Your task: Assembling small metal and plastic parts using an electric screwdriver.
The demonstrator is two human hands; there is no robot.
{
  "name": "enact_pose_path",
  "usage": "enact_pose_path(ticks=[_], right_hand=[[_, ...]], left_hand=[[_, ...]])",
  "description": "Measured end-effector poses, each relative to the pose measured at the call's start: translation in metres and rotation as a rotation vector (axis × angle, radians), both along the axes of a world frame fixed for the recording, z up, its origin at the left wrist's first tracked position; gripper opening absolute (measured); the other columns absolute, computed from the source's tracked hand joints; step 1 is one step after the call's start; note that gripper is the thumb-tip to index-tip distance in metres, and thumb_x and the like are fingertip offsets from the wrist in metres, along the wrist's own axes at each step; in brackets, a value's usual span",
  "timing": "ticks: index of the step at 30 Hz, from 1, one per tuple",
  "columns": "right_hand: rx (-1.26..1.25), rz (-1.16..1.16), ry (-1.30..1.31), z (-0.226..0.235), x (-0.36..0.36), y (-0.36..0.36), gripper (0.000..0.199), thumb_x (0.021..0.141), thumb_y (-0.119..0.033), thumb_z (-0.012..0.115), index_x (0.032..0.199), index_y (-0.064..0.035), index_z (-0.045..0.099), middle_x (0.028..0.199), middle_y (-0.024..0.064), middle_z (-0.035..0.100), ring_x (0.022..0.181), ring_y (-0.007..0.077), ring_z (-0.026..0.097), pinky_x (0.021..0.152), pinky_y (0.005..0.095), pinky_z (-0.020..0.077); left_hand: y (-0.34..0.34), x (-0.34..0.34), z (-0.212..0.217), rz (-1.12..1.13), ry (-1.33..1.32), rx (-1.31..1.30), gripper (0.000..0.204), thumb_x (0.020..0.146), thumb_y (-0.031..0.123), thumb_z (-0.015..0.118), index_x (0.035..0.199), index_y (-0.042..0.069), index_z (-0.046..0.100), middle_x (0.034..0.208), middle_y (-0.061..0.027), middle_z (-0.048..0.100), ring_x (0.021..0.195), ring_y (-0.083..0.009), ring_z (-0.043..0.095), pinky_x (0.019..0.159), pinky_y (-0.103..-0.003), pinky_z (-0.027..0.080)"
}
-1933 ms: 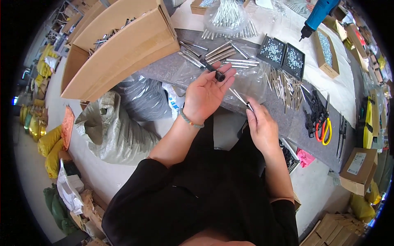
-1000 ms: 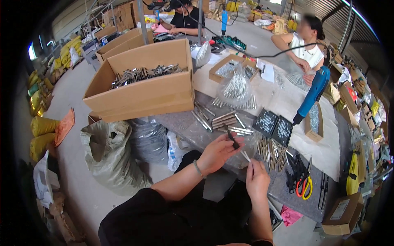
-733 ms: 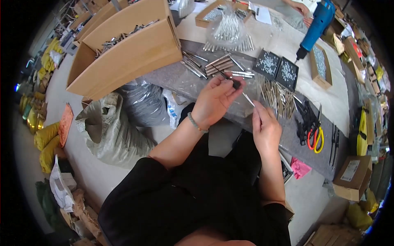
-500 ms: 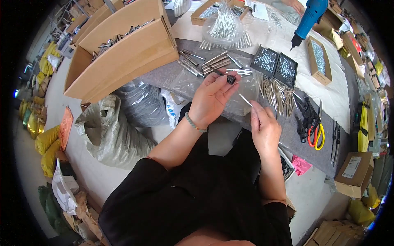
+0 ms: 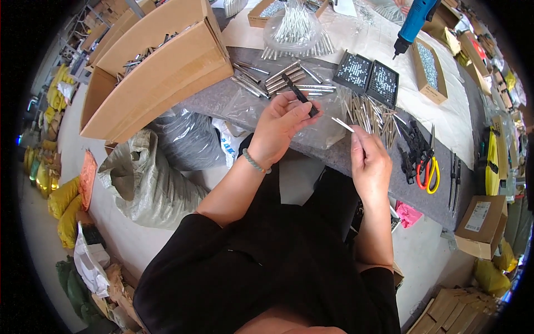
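My left hand is closed on a narrow black part, held tilted between thumb and fingers above the table's near edge. To its right, my right hand pinches a thin pale rod whose free end points up and left toward the black part. The rod and the black part are apart. Just beyond my left hand lie several silver metal tubes on clear plastic. Beyond my right hand is a loose pile of thin metal rods.
A large cardboard box of metal parts stands left. Farther back are a black two-part tray of small pieces and a bundle of pale rods. A blue power screwdriver hangs at right, above scissors and black parts.
My right hand has drawn back to the right with the rod, farther from my left hand. The black part has turned, so its long side shows. The whole view has shifted slightly.
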State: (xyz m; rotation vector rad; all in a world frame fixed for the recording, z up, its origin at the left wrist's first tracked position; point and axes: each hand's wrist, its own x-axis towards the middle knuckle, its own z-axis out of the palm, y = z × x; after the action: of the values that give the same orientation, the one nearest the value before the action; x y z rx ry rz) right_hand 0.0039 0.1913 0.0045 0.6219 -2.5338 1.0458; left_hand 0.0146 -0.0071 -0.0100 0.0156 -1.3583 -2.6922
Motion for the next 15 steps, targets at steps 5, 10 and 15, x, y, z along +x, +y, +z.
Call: enact_pose_path(ticks=[5,10,15], right_hand=[[-0.006,0.002,0.008,-0.007,0.0,-0.002,0.017,0.087,-0.017,0.059,0.103,-0.0117,0.065,0.082,0.0107,0.061,0.069,0.0324,0.062,0.061,0.0396,0.0498],[-0.006,-0.004,0.036,-0.014,0.0,-0.001,0.017,0.087,-0.017,0.059,0.103,-0.0114,0.065,0.082,0.011,0.06,0.069,0.0329,0.062,0.061,0.0395,0.0501],[-0.094,0.062,-0.017,-0.012,0.003,-0.004,0.017,0.087,-0.015,0.059,0.102,-0.0094,0.064,0.084,0.0115,0.061,0.07,0.0321,0.062,0.061,0.0385,0.0496]], left_hand=[[0.0,0.0,-0.002,-0.059,-0.04,0.12,0.021,0.091,0.004,0.053,0.111,0.002,0.053,0.111,-0.0157,0.061,0.105,-0.0256,0.059,0.093,-0.035,0.048],[0.005,-0.003,-0.002,-0.063,-0.001,0.146,0.021,0.088,0.001,0.055,0.109,0.003,0.054,0.109,-0.0136,0.062,0.103,-0.023,0.059,0.093,-0.034,0.048],[0.008,-0.003,-0.006,-0.039,0.019,0.128,0.022,0.087,-0.002,0.057,0.108,0.005,0.055,0.106,-0.0116,0.063,0.101,-0.0191,0.06,0.092,-0.033,0.048]])
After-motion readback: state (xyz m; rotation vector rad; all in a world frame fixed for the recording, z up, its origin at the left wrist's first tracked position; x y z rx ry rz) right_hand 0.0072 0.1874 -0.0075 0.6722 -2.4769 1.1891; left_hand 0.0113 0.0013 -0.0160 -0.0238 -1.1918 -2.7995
